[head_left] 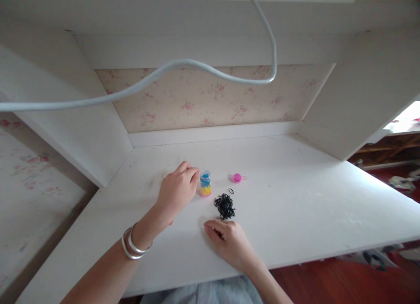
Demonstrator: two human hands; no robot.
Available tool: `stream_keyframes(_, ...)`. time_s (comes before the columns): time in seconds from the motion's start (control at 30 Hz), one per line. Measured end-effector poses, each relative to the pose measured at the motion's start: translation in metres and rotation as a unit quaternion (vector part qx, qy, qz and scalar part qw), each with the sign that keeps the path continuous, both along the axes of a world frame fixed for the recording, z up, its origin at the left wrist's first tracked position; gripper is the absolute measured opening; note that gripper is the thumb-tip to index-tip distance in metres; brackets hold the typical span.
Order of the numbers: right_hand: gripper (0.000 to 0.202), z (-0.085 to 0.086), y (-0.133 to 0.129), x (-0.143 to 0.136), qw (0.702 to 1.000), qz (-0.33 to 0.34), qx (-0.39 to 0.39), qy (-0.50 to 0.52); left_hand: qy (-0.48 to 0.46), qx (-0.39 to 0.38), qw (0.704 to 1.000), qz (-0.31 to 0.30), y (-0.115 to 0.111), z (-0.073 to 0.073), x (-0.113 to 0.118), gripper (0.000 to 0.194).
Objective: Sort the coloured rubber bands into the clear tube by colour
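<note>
A small clear jar stands upright on the white desk, with blue bands above yellow ones and pink at its base. My left hand, with two silver bangles on its wrist, is closed in a pinch right beside the jar's left side; whether its fingertips touch the jar or hold something I cannot tell. A pile of small black rubber bands lies to the right. Below the pile my right hand rests on the desk with thumb and fingers pressed together; anything in them is hidden.
A pink lid with a small loop lies right of the jar. One loose black band sits apart from the pile. A white cable hangs across the upper view. White panels flank the desk, with floral wallpaper behind.
</note>
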State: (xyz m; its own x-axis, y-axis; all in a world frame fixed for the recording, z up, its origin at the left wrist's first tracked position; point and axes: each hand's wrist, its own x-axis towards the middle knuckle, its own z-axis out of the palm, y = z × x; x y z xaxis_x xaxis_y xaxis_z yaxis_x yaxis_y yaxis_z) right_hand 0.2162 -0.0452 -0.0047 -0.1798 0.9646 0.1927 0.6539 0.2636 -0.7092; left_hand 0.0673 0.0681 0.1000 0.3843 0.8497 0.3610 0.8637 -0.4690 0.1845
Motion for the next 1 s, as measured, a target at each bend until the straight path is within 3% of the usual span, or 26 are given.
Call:
stream_keyframes(0.17,0.026,-0.001,-0.001,-0.001,1.0,0.002,0.0,-0.006,-0.043,0.003,0.999,-0.002,-0.011,0.0,-0.021,0.027)
stream_keyframes(0.3,0.028,0.002,0.002,-0.007,0.996,-0.018,-0.005,-0.082,-0.083,-0.035,0.996,0.001,-0.027,-0.011,-0.043,0.028)
stream_keyframes(0.4,0.029,0.011,0.01,-0.016,0.984,-0.036,-0.031,-0.171,-0.116,-0.055,0.992,-0.007,-0.04,-0.031,-0.058,0.029)
stream_keyframes(0.53,0.028,0.025,0.031,-0.033,0.965,-0.053,-0.064,-0.248,-0.145,-0.071,0.987,-0.02,-0.06,-0.069,-0.07,0.025)
stream_keyframes(0.7,0.029,0.027,0.061,-0.057,0.951,-0.073,-0.067,-0.293,-0.172,-0.169,0.97,-0.023,-0.082,-0.107,-0.073,0.024)
stream_keyframes(1.0,0.033,0.013,0.085,-0.07,0.943,-0.09,-0.058,-0.315,-0.208,-0.172,0.963,-0.029,-0.085,-0.111,-0.075,0.026)
